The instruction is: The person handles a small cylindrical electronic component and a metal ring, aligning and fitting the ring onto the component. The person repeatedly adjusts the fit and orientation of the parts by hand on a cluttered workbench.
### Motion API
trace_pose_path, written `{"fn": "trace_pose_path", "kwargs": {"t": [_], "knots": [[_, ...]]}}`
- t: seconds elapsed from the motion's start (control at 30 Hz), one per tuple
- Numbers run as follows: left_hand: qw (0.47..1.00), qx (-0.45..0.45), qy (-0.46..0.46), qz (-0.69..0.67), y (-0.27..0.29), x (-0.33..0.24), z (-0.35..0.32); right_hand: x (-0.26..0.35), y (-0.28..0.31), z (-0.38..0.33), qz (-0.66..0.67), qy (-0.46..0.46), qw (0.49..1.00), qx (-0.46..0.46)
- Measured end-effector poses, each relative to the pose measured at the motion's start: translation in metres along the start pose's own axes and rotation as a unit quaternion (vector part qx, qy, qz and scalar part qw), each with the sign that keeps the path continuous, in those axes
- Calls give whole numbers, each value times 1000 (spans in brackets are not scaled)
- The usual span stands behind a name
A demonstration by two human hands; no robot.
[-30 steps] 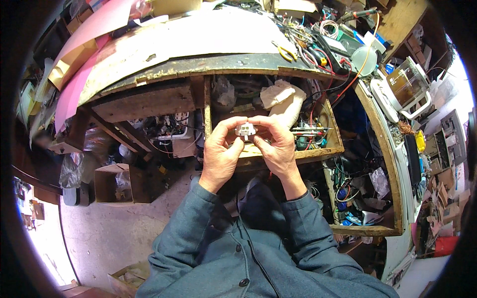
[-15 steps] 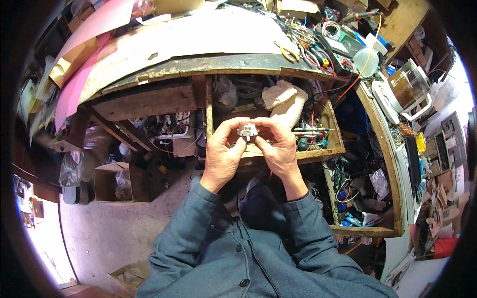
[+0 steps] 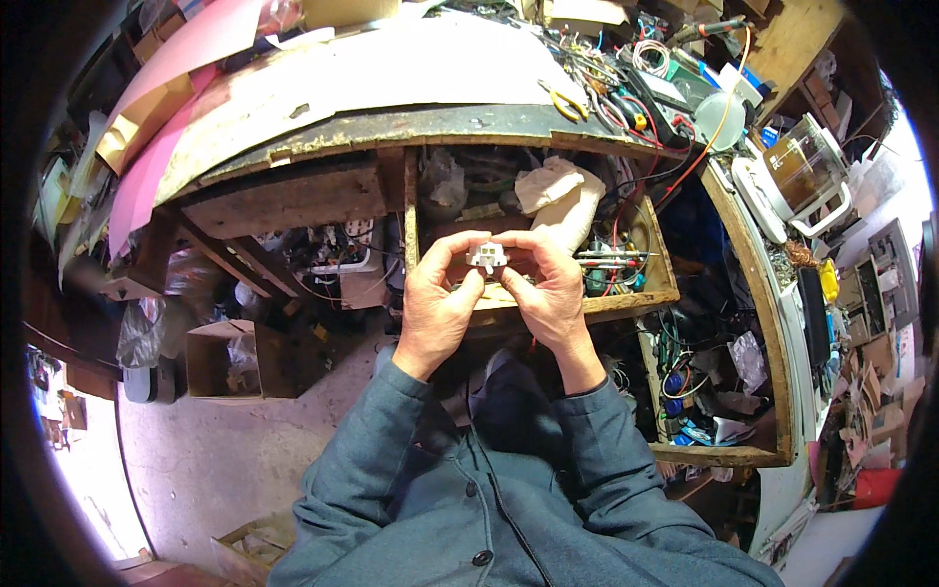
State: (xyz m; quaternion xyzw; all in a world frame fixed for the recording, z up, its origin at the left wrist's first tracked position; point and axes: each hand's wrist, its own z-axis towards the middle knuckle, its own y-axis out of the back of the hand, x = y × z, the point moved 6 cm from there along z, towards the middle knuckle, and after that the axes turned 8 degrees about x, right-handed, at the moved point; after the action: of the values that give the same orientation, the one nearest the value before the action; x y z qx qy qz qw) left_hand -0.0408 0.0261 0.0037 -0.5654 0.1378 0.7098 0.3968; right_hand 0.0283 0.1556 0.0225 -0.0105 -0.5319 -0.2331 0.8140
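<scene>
Between my fingertips is a small white block-like part (image 3: pixel 487 255) with two square openings in the side that shows; its exact kind is too small to tell. My left hand (image 3: pixel 436 305) pinches its left end with thumb and forefinger. From the other side my right hand (image 3: pixel 550 298) grips it the same way. Both hands hold it over the front edge of an open wooden drawer (image 3: pixel 626 306). Inside that drawer lie a crumpled pale cloth or paper (image 3: pixel 565 201), a clear plastic bag and thin probes or screwdrivers (image 3: pixel 616 258).
Above the drawer runs a workbench (image 3: pixel 391 88) covered by a white sheet. Yellow-handled pliers (image 3: pixel 567 101) and tangled wires lie at its right. A glass jug (image 3: pixel 807 171) stands far right. A second drawer (image 3: pixel 782 430) with cables sits lower right; a cardboard box (image 3: pixel 223 362) is on the floor.
</scene>
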Motion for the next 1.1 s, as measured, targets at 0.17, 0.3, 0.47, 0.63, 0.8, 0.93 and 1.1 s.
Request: {"fn": "trace_pose_path", "kwargs": {"t": [0.17,0.3,0.47,0.63,0.8,0.93,1.1], "knots": [[1000,0,-5,-2,0,0,0,2,0,0,5,-7,1000,4],[1000,2,-3,-3,0,2,0,1,0,0,9,-10,1000,5],[1000,4,3,-3,-1,0,0,0,0,0,3,-5,1000,6],[1000,3,12,-8,0,1,0,1,1,0,-6,-7,1000,7],[1000,3,15,-2,-1,-1,1,2,0,0,6,-9,1000,5],[1000,8,15,-8,-1,-1,1,4,0,1,0,-11,1000,7],[1000,5,18,-11,-1,0,1,4,1,1,-4,-12,1000,6]]}}
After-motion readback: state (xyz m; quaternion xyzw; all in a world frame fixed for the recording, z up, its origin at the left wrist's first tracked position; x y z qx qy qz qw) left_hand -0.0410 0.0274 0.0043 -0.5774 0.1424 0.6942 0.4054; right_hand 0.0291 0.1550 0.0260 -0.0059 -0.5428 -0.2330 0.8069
